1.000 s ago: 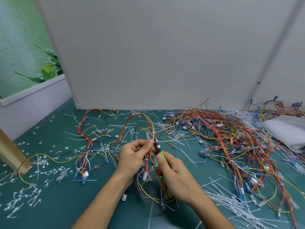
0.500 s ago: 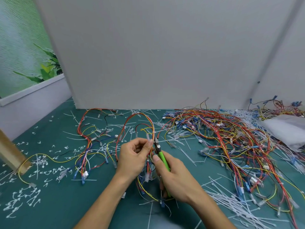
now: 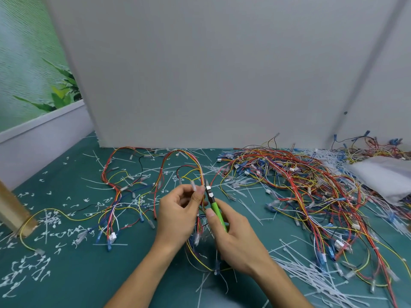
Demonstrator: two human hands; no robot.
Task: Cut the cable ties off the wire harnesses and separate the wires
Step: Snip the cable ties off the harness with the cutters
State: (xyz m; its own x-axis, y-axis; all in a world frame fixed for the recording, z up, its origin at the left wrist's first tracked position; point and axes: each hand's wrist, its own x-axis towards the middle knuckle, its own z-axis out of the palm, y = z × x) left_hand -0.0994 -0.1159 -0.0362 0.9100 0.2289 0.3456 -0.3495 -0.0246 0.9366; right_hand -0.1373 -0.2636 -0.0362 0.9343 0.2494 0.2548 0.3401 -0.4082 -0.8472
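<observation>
Broadly, working over a green mat (image 3: 89, 274) closed off at 12 o'clock by a white board (image 3: 200, 74). At 3 o'clock of the hands, well apart, a wide pile of wire harnesses (image 3: 311, 196), by judgement the bulk of the job not yet done. At 5 o'clock, a heap of cut cable ties (image 3: 311, 283). At 9 o'clock, a looser harness (image 3: 124, 196) lying flat among snipped tie ends (image 3: 44, 221). Between the hands, holding up the harness in hand (image 3: 178, 156), looped toward 12 o'clock and back, long axis running 12 to 6, ends trailing under the palms. With the left hand (image 3: 178, 216), curled, pinching that bundle between thumb and fingertips, just at 9 o'clock of the blades. With the right hand (image 3: 238, 238), wrapped round the green-handled cutters (image 3: 216, 213), slanting from 5 up to 11, tip against the bundle at a small white piece (image 3: 208, 188), possibly the cable tie. Hands close together, almost touching. Cannot tell whether the blades straddle the tie or sit beside it. Probably mid-snip: next calls for closing across the tie, square to the wires, sparing the insulation, right hand nearer for that.
</observation>
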